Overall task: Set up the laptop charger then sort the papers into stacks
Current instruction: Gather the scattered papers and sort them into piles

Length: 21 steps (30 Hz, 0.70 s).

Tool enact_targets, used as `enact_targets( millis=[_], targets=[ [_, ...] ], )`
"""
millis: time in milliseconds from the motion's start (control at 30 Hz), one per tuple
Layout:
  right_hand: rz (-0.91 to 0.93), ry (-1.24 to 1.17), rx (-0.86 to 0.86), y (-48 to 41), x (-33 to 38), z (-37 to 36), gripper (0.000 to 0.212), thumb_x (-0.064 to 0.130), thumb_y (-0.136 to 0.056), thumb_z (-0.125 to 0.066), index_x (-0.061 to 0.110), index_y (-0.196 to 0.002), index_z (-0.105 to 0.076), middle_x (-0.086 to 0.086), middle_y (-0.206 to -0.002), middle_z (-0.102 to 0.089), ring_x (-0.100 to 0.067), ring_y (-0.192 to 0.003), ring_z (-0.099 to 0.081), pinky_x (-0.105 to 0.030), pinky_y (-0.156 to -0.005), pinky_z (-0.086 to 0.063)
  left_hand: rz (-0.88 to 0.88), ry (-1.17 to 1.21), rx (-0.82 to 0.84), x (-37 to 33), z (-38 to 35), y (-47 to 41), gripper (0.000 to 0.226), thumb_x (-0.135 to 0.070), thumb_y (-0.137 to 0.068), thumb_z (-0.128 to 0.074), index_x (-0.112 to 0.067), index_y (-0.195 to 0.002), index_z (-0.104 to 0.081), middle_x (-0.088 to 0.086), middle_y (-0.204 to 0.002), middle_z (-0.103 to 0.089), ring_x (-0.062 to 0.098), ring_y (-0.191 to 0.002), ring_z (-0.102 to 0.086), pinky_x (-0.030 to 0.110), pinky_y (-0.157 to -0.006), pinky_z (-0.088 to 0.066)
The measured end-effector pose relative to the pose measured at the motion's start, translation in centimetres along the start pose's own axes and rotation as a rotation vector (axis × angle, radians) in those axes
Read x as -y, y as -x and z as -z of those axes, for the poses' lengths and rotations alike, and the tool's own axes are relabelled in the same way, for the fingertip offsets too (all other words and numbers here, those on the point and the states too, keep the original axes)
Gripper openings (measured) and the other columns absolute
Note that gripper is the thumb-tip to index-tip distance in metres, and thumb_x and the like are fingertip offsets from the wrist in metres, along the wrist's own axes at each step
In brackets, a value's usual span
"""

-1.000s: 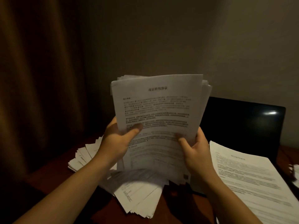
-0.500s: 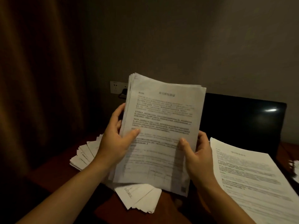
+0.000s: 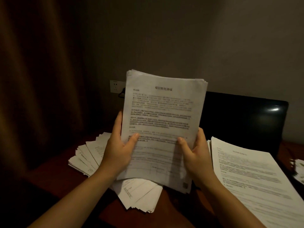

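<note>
Head view, slip risk: the held sheaf of papers (image 3: 162, 125) is thick and upright, gripped only along its lower sides. A loosened grip would likely let inner sheets slide down onto the fanned heap (image 3: 89, 153) beneath and mix with it.
Head view, mixing risk: the neat stack (image 3: 256, 178) lies just beside the right wrist. A careless set-down could skew it, or put pages on the wrong pile.
Head view, light risk: the room is dim, so headings may be misread.
Left hand (image 3: 117, 152): grasping the sheaf's left edge, thumb across the front page, fingers behind.
Right hand (image 3: 196, 155): grasping the lower right edge in the same way.
Sheaf, place: raised above the desk (image 3: 54, 176), in front of the dark laptop (image 3: 243, 119).
Sheaf, look: white printed pages with a centred title, dense text and a table near the foot. The top edges are slightly uneven.
Charger: a dark plug (image 3: 121, 94) seems to sit at the wall socket (image 3: 115, 85), though the gloom leaves this unsure.
</note>
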State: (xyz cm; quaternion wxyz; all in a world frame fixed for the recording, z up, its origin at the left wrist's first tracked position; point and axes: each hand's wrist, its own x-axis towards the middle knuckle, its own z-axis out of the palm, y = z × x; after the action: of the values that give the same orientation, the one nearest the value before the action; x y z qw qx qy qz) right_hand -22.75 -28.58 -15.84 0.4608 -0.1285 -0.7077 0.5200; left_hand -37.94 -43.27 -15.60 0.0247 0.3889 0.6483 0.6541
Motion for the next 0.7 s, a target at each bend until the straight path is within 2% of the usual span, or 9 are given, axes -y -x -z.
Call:
enact_targets(
  millis=[100,167,233,367,467,567,633,700],
  targets=[
    [0.006,0.009,0.003,-0.2,0.6,1.0,0.054,0.006,-0.098,-0.060,0.029,-0.142,-0.040,0.013,-0.124,-0.062,-0.005,-0.110,-0.067,-0.024,-0.074,-0.060,0.007,0.019,0.017,-0.3,-0.4,-0.2,0.082,-0.014,-0.098,-0.060,-0.057,-0.151,-0.014,-0.027,-0.128,-0.059,-0.004,-0.112,-0.063,0.024,-0.076,-0.060],
    [0.012,0.045,0.002,-0.3,0.9,1.9,0.070,0.007,-0.097,-0.062,0.034,-0.152,-0.028,0.019,-0.127,-0.059,-0.002,-0.113,-0.065,-0.025,-0.076,-0.061,0.008,0.055,0.039,-0.3,-0.9,-0.3,0.081,-0.010,-0.098,-0.060,-0.054,-0.152,-0.018,-0.023,-0.132,-0.060,0.002,-0.115,-0.063,0.031,-0.082,-0.060],
    [0.009,0.081,-0.003,-0.4,1.1,2.9,0.078,0.007,-0.097,-0.063,0.034,-0.157,-0.021,0.021,-0.131,-0.056,0.001,-0.115,-0.063,-0.024,-0.077,-0.061,0.024,0.096,0.048,-0.5,-1.6,-0.4,0.080,-0.007,-0.097,-0.060,-0.052,-0.152,-0.023,-0.020,-0.129,-0.063,0.006,-0.114,-0.065,0.033,-0.081,-0.061],
    [-0.028,0.160,-0.010,-0.6,1.2,5.4,0.075,0.008,-0.096,-0.063,0.034,-0.155,-0.026,0.015,-0.134,-0.058,-0.005,-0.114,-0.066,-0.027,-0.077,-0.062,0.053,0.162,0.076,-1.0,-3.8,-0.2,0.079,-0.004,-0.096,-0.061,-0.049,-0.152,-0.027,-0.019,-0.125,-0.066,0.008,-0.114,-0.066,0.041,-0.086,-0.061],
    [-0.097,0.232,-0.038,-0.4,1.4,8.3,0.065,0.013,-0.097,-0.062,0.036,-0.151,-0.034,0.012,-0.131,-0.062,-0.011,-0.110,-0.069,-0.039,-0.080,-0.063,0.075,0.182,0.116,-1.3,-6.4,0.1,0.075,-0.005,-0.096,-0.061,-0.048,-0.149,-0.031,-0.016,-0.126,-0.066,0.007,-0.113,-0.066,0.042,-0.088,-0.060],
    [-0.173,0.275,-0.082,0.3,1.8,11.5,0.051,0.015,-0.099,-0.060,0.048,-0.135,-0.045,0.011,-0.126,-0.066,-0.013,-0.108,-0.070,-0.047,-0.083,-0.062,0.108,0.226,0.162,-1.7,-9.4,0.7,0.074,-0.003,-0.095,-0.062,-0.047,-0.147,-0.034,-0.013,-0.126,-0.067,0.010,-0.113,-0.067,0.044,-0.090,-0.059],
    [-0.237,0.298,-0.102,0.8,2.0,13.7,0.051,0.013,-0.100,-0.058,0.058,-0.120,-0.045,0.009,-0.124,-0.068,-0.015,-0.105,-0.071,-0.048,-0.084,-0.062,0.148,0.244,0.203,-1.7,-11.4,1.1,0.072,-0.003,-0.095,-0.062,-0.048,-0.145,-0.035,-0.010,-0.122,-0.070,0.011,-0.109,-0.069,0.042,-0.090,-0.059],
    [-0.303,0.327,-0.123,1.4,2.0,16.1,0.050,0.013,-0.101,-0.057,0.050,-0.131,-0.045,0.008,-0.120,-0.070,-0.015,-0.099,-0.073,-0.043,-0.081,-0.063,0.196,0.228,0.269,-1.7,-13.4,1.3,0.071,-0.006,-0.096,-0.063,-0.041,-0.150,-0.034,-0.009,-0.118,-0.072,0.012,-0.105,-0.071,0.043,-0.089,-0.059]
  ],
)
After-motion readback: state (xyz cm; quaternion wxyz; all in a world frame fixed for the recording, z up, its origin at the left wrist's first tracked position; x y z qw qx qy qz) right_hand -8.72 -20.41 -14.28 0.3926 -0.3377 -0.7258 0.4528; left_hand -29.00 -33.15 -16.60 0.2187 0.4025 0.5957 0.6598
